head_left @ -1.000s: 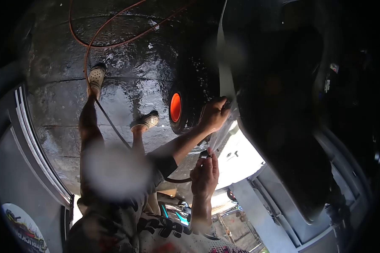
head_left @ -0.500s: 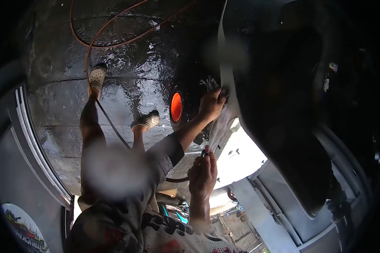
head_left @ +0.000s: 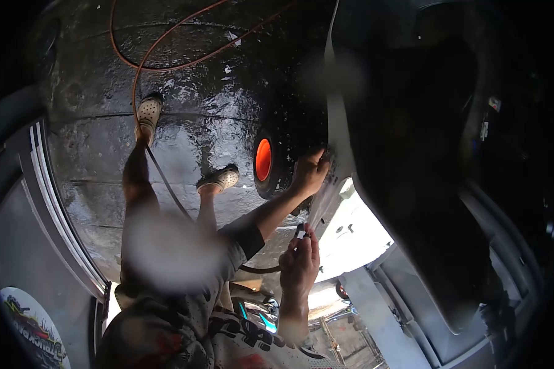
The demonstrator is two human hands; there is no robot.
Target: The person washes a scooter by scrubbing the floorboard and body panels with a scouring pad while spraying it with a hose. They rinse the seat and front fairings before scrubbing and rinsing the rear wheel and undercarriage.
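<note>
My left hand (head_left: pixel 309 174) reaches to the pale edge strip (head_left: pixel 338 129) of a large dark body panel. Its fingers are curled around something dark and blurred that I cannot make out. Below it, my right hand (head_left: pixel 300 263) grips the end of a hose (head_left: pixel 261 269), thumb near the nozzle. A water jet (head_left: pixel 317 212) sprays from the hose end up toward my left hand. Just left of that hand stands a small black tire with an orange hub (head_left: pixel 263 160).
My feet in beige clogs (head_left: pixel 220 178) stand on wet dark flooring (head_left: pixel 104 147). The reddish hose loops (head_left: pixel 166 69) lie at the upper left. A grey panel with a round sticker (head_left: pixel 34 323) is at lower left. Grey framework (head_left: pixel 406 301) stands at lower right.
My left hand has moved a little down along the panel edge. The splash above it no longer shows. My right hand still holds the hose, and the whole view has shifted slightly.
</note>
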